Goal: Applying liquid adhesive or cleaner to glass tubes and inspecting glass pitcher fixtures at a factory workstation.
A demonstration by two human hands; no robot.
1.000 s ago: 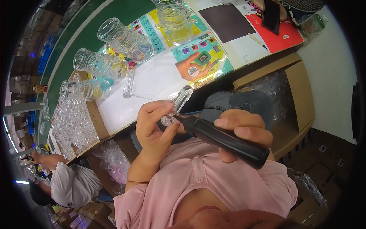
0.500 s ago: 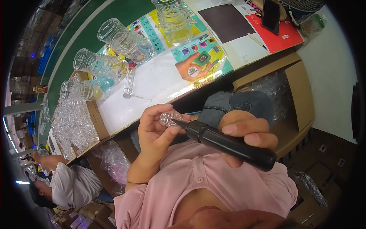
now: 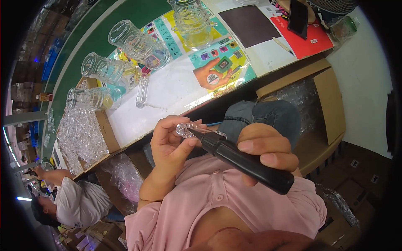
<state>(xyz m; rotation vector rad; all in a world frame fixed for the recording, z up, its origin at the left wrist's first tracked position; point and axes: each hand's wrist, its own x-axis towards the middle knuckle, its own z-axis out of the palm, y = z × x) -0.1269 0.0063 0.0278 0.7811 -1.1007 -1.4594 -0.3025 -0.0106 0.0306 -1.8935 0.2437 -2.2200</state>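
My left hand [image 3: 165, 142] pinches a small clear plastic tube [image 3: 183, 130] with a rounded end between thumb and fingers. The tube's far end shows past the fingertips, behind a black nozzle. That nozzle belongs to a black squeeze bottle [image 3: 250, 164], which my right hand [image 3: 270, 146] grips around its body. The pointed tip is at the tube's rounded end; whether it touches cannot be made out. Both hands are above my lap, near the table's front edge. On the table beyond lies another clear tube [image 3: 142, 91].
Several clear ribbed cylinders [image 3: 193, 29] stand along the table's printed sheets. A carton of clear parts [image 3: 81, 138] is at the left. A phone [image 3: 297, 19] lies far right, near a fan [image 3: 335, 5]. An open cardboard box [image 3: 331, 100] is right of my knee. A person [image 3: 79, 201] sits at left.
The black bottle has tilted: its rear end has moved left and down, along with my right hand. The tube in my left hand now shows more of its length.
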